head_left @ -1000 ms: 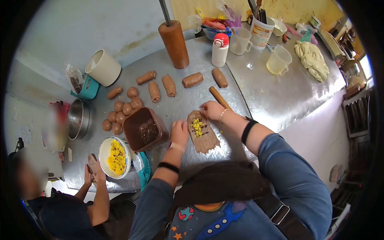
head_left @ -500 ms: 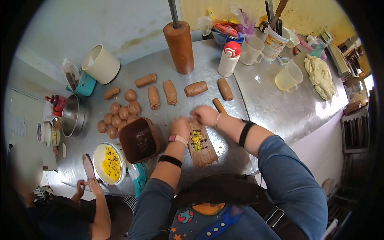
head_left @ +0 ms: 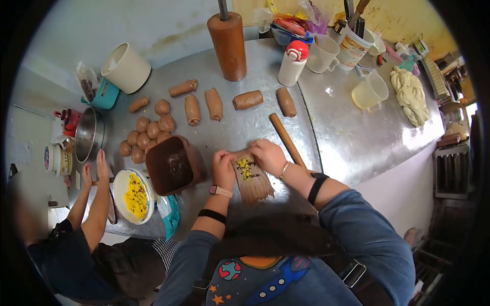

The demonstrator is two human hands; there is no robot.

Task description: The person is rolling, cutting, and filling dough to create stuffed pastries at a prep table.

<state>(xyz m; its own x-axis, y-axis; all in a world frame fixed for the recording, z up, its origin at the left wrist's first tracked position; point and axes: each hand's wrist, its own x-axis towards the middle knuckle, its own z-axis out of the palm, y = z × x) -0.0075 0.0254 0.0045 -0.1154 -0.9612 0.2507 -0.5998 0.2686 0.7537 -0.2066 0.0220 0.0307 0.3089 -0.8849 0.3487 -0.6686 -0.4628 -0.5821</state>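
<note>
A flat sheet of brown dough [head_left: 259, 190] lies on the table in front of me, with yellow bits and dark strips of filling [head_left: 246, 170] on its upper half. My left hand [head_left: 223, 169] pinches the sheet's far left corner. At the far right corner, my right hand [head_left: 269, 157] has its fingers closed on the same edge, which looks slightly lifted between the hands. A wooden rolling pin [head_left: 287, 140] lies just right of my right hand, its near end hidden behind my forearm.
Several dough rolls [head_left: 214, 104] and a cluster of dough balls [head_left: 153, 130] lie beyond a brown bin [head_left: 198, 166]. A bowl [head_left: 118, 196] of yellow filling stands left, near a co-worker's raised hands [head_left: 97, 171]. A white bottle [head_left: 291, 69] and wooden block [head_left: 227, 48] stand behind.
My hands have moved apart to the dough's two far corners, gripping its edge. The rolling pin shows more fully. The co-worker's hands have risen up and left of the bowl; the view has shifted slightly.
</note>
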